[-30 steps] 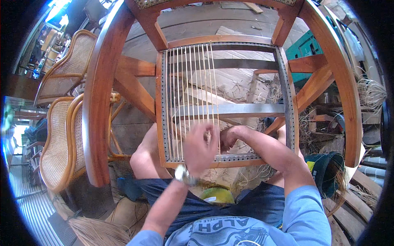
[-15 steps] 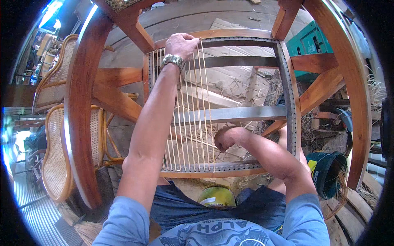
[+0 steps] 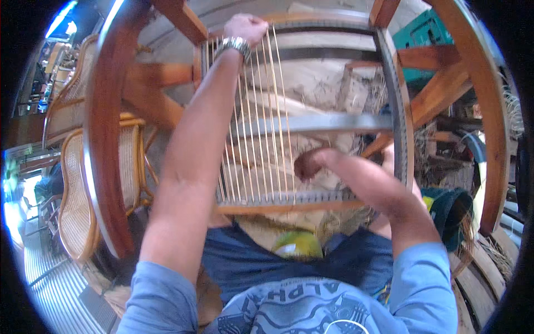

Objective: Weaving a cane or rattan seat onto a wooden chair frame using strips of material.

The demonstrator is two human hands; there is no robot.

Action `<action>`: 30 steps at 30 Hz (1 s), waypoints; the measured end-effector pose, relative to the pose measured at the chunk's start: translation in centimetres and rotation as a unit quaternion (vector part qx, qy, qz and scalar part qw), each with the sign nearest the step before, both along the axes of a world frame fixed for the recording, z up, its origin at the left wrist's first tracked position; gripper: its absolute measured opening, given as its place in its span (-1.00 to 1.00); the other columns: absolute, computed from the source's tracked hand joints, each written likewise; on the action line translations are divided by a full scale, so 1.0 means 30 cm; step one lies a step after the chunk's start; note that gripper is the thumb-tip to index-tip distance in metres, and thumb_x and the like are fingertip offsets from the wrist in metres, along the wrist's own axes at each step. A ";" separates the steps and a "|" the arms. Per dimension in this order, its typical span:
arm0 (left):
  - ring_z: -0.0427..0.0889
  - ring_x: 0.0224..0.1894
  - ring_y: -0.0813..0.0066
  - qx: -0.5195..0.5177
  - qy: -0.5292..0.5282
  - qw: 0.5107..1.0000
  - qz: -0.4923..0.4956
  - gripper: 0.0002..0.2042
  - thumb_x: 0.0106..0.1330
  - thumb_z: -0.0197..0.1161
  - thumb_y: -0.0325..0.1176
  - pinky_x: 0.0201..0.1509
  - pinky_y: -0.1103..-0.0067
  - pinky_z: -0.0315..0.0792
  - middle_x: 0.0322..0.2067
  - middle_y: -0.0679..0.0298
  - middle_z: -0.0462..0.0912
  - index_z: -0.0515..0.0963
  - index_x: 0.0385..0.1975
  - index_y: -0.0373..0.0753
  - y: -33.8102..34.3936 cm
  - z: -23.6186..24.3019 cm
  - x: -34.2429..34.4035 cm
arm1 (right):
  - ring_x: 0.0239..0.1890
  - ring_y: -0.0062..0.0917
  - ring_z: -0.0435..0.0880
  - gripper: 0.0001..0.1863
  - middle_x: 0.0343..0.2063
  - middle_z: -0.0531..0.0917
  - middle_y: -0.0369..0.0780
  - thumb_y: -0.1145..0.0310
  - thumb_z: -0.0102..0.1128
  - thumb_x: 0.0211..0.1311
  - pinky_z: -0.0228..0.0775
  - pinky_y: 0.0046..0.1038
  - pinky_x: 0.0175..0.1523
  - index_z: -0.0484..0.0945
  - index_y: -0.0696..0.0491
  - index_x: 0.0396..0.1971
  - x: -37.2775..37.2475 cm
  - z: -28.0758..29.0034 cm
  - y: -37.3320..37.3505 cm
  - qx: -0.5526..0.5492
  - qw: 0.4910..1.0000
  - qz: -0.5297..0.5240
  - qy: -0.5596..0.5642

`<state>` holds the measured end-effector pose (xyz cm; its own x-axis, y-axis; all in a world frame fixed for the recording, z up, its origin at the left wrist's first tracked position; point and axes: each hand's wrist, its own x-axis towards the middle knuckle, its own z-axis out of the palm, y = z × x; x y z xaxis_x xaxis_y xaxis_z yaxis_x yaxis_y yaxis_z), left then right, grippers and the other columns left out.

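A wooden chair frame [image 3: 311, 205] lies before me, its rails lined with small holes. Pale cane strands [image 3: 257, 128] run side by side from the far rail to the near one, over the left half of the opening. With fingers pinched together, my left hand [image 3: 246, 29] is at the far rail, on the upper end of a strand near the rightmost ones. My right hand [image 3: 312, 163] hangs inside the opening, just right of the last strand and short of the near rail. Its fingers point down, shadowed and blurred, so whatever they may hold cannot be made out.
Grey crossbars [image 3: 334, 122] span beneath the opening. Curved wooden legs [image 3: 103, 145] rise on both sides. Chairs with woven cane panels [image 3: 74, 195] stand at left. A green crate [image 3: 425, 42] is at far right, a dark bucket [image 3: 448, 214] at near right. Cane scraps litter the floor.
The whole view has shifted, so the frame sits higher in the picture. My left hand stays at the far rail, and my right hand remains inside the opening, now more blurred.
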<state>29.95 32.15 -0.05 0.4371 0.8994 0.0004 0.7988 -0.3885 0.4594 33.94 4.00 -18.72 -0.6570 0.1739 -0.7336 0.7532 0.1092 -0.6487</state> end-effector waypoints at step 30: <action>0.60 -0.23 0.48 0.113 -0.288 0.945 -0.104 -0.84 0.20 0.34 -0.56 -0.19 0.60 0.50 -0.27 0.28 0.64 0.62 -0.23 -0.29 -1.158 -0.005 -0.569 | -0.46 -0.46 0.58 -0.67 -0.53 0.65 -0.22 0.12 0.22 0.28 0.43 -0.29 -0.32 0.61 0.12 -0.44 0.000 0.079 -0.003 0.072 0.996 -0.053 -0.015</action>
<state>12.87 -2.58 -0.22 0.4735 0.7418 0.4748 0.3360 -0.6505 0.6812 33.94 3.92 -16.36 -0.6073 0.3468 -0.7148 0.7844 0.1186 -0.6088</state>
